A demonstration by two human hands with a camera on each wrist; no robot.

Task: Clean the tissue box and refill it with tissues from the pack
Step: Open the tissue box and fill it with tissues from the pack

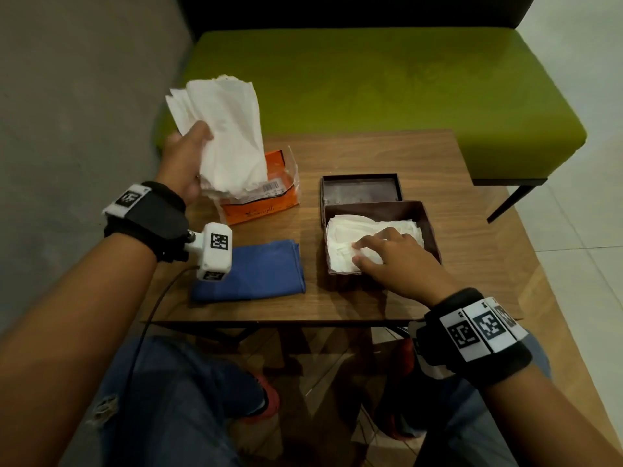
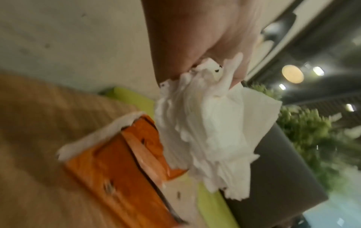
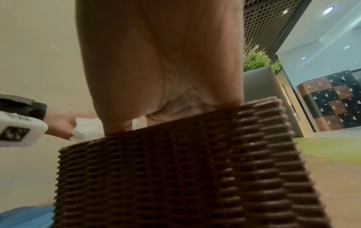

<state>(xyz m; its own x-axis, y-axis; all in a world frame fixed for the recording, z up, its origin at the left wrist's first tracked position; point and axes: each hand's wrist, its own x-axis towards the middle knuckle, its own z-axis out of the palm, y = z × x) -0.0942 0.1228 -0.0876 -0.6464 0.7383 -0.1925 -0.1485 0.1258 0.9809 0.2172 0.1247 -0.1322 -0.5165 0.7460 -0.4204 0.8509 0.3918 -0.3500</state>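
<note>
Head view: I see the wooden table [image 1: 387, 153] carrying the brown tissue box [image 1: 428, 224], lid off, right hand [image 1: 401, 261] pressing relaxed fingers on tissues inside. Only the right wrist view shows its woven wall. Left hand [image 1: 185, 160] grips 1 tissue wad [image 1: 229, 129] above the orange pack [image 1: 269, 203]; left wrist view shows the wad's crumpled underside.

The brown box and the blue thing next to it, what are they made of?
The brown box looks like woven wicker or plastic rattan: the right wrist view shows ribbed, slightly shiny strands; which one is unclear. The blue thing looks like soft matte cloth, folded flat with limp edges.
</note>
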